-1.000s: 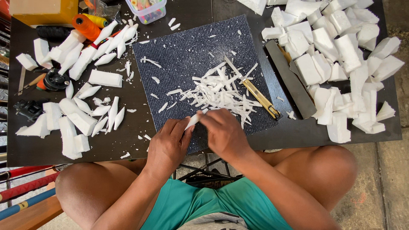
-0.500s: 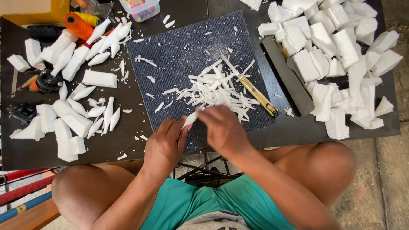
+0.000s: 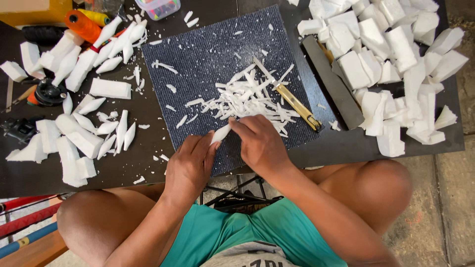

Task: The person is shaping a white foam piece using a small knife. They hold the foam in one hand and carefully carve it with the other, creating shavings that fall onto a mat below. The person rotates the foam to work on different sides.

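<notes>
Left hand (image 3: 190,165) and right hand (image 3: 260,143) grip white foam piece (image 3: 220,133)

Left hand (image 3: 190,165) covers most of the white foam piece (image 3: 220,133); only its tip shows. Any blade under the right hand (image 3: 260,143) is hidden. Yellow box (image 3: 34,10) cut off at top edge.

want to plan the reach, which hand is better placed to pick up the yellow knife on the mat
Right, probably. The right hand sits nearer the yellow knife; the left hand is farther off, gripping the white foam piece.
</notes>
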